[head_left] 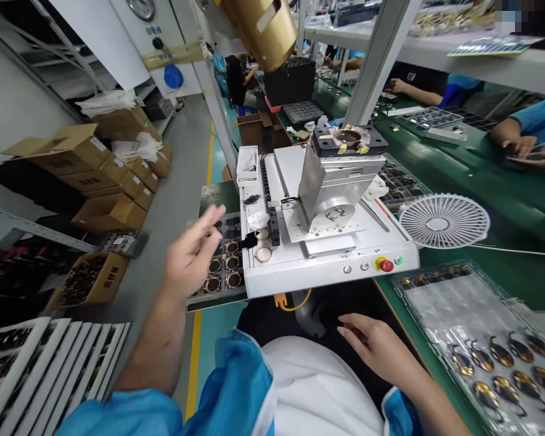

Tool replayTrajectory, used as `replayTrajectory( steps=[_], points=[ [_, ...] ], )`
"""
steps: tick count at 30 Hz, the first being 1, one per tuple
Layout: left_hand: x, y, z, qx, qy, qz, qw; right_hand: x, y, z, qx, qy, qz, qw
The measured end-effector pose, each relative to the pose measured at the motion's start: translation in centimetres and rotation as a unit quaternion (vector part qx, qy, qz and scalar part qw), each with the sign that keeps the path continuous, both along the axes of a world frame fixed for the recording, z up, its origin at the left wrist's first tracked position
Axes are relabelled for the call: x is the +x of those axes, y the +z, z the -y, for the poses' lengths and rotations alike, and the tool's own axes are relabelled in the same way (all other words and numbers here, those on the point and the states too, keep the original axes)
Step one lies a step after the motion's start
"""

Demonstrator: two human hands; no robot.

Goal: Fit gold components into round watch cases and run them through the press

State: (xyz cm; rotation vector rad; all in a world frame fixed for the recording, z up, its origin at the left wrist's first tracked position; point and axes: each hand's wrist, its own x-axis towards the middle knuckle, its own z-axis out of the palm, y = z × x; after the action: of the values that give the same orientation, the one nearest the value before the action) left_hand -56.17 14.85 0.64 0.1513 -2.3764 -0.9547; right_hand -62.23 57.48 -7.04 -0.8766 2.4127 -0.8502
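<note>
My left hand (191,257) is raised beside a tray of round gold-rimmed watch-like cases (213,266), its fingers stretched out and nothing in it. In front of my lap hovers my right hand (379,348), fingers loosely bent and a little apart, with nothing visible between them. Ahead stands a white machine base (295,275) carrying a metal tilting mount (329,188). On top of the mount, a black fixture (376,142) holds a round ring-shaped part (347,138). A loose gold ring (263,254) lies on the base's left side, near a black cloth-like piece (249,240).
A red stop button (384,264) is on the machine's front. A white round fan (444,221) and a clear tray of round parts with dark cables (454,303) occupy the right bench. Overhead hangs a gold cylinder (263,33). Cardboard boxes (113,206) fill the left; co-workers sit beyond.
</note>
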Motion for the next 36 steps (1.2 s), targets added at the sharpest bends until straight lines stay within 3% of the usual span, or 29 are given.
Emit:
replayTrajectory(
  steps=[1,3,4,7,10,14,17,19,21,23,27,29,32,34,36],
  points=[
    [-1.0,-1.0,0.3,-0.05,0.019,0.092,0.994,-0.1,-0.2,-0.6,0.008,-0.008,0.008,1.0],
    [-2.4,-3.5,0.9,-0.151,0.039,0.265,0.952,-0.4,-0.1,-1.4,0.014,-0.024,0.014,1.0],
    [-2.9,-4.8,1.2,-0.175,0.037,0.3,0.937,-0.5,0.2,-1.6,0.015,-0.031,0.013,0.999],
    [-3.2,-7.7,2.3,-0.191,0.025,0.311,0.93,-1.1,1.3,-1.6,0.009,-0.042,0.004,0.999],
    [-3.3,-8.6,3.7,-0.185,0.009,0.294,0.938,-2.8,3.7,-1.1,-0.008,-0.022,-0.031,0.999],
    [-4.4,-8.3,5.1,-0.157,-0.011,0.263,0.952,-7.5,10.3,0.9,-0.098,-0.016,-0.175,0.979],
    [-5.2,-7.7,5.1,-0.134,-0.016,0.226,0.965,-12.1,16.8,4.2,-0.205,-0.057,-0.347,0.913],
    [-5.3,-6.9,4.7,-0.118,-0.011,0.189,0.975,-15.3,20.6,6.9,-0.223,-0.056,-0.418,0.879],
    [-5.0,-5.6,4.2,-0.103,0.0,0.149,0.983,-18.3,23.4,9.4,-0.19,-0.018,-0.425,0.885],
    [-4.6,-3.5,3.5,-0.073,0.013,0.094,0.993,-20.8,25.3,11.2,-0.141,0.034,-0.381,0.913],
    [-5.1,3.1,0.8,-0.015,-0.004,-0.046,0.999,-23.3,26.8,12.6,-0.123,0.104,-0.297,0.941],
    [-6.8,7.2,-1.7,-0.04,-0.032,-0.1,0.994,-23.6,26.8,12.3,-0.17,0.097,-0.286,0.938],
    [-11.3,13.1,-6.4,-0.107,-0.064,-0.164,0.979,-23.1,25.9,11.2,-0.293,0.032,-0.274,0.916],
    [-14.9,16.0,-9.6,-0.137,-0.095,-0.144,0.975,-22.0,24.8,10.1,-0.359,-0.013,-0.265,0.895],
    [-18.1,18.0,-12.4,-0.176,-0.108,-0.067,0.976,-20.3,23.3,8.4,-0.382,-0.039,-0.26,0.886]
  ],
)
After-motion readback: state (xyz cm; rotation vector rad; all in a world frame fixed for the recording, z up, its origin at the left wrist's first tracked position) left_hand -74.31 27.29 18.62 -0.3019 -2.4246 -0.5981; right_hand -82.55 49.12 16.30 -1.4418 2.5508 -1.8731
